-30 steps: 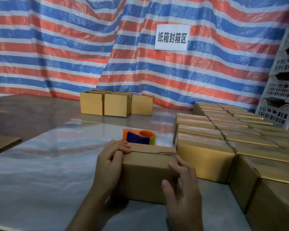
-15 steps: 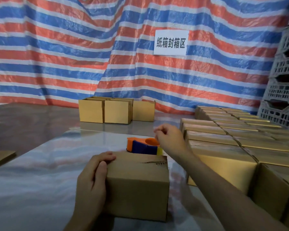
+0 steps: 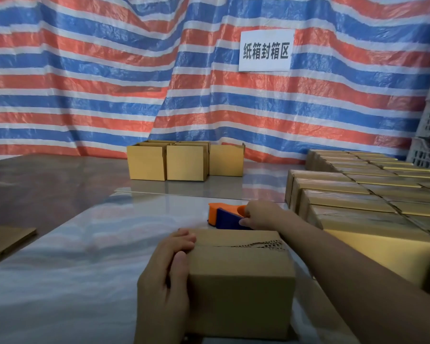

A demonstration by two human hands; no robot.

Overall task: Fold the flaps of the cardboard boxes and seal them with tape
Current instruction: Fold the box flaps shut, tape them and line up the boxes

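Left hand (image 3: 166, 276): mine, bare, seen from the back, broad across the knuckles, in soft shadow
Left fingers (image 3: 184, 240): slim, tapering to rounded tips
Left thumb (image 3: 180, 265): long and smooth, with a rounded tip
Left wrist (image 3: 154, 326): bare, narrower than the hand, cut off by the lower edge of my view
Right hand (image 3: 261, 214): mine, bare, small in view, knuckles rounded
Right thumb (image 3: 245, 222): short, its tip catching a little light
Right forearm (image 3: 345, 266): bare along all that shows, slim at the wrist, widening toward the lower right edge
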